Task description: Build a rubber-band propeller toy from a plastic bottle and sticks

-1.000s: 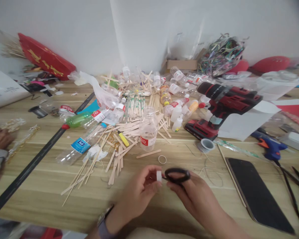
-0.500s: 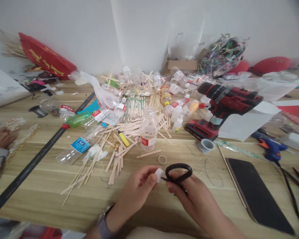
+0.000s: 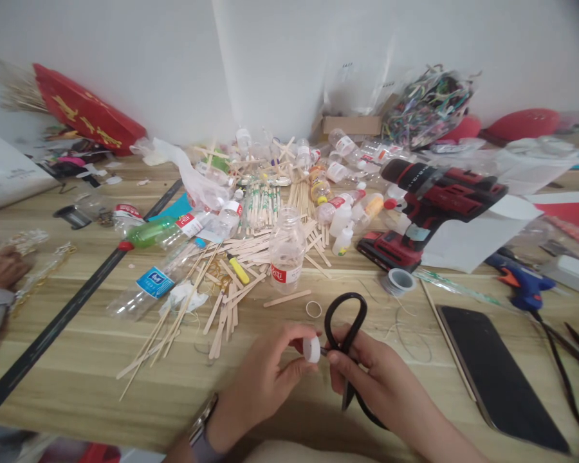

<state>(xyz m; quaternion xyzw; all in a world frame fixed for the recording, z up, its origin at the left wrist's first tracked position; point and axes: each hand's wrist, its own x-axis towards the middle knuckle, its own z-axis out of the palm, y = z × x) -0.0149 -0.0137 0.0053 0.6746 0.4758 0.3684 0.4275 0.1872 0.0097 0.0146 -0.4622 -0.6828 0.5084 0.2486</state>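
Observation:
Between thumb and fingers, my left hand [image 3: 265, 370] pinches a white bottle cap [image 3: 311, 349], its flat face turned to the right. My right hand [image 3: 371, 366] is closed around black-handled scissors [image 3: 350, 315] with the blades spread apart. One blade points left, its tip against or very near the cap; the other points down below my fingers. Just beyond my hands lie a thin white ring [image 3: 313, 309] and a single wooden stick [image 3: 287, 298]. A clear, uncapped bottle [image 3: 288, 251] with a red and white label stands upright behind them.
At right are a red cordless drill [image 3: 429, 199], a grey spool [image 3: 398, 282], a phone [image 3: 496, 373] and a blue glue gun [image 3: 525, 280]. Loose sticks [image 3: 251, 247] and bottles crowd the middle. A black bar [image 3: 62, 315] crosses the left, near another person's hand [image 3: 4, 267].
The scissors have turned in my right hand, so the handle loop stands up and a blade shows below. The cap has turned and moved slightly lower.

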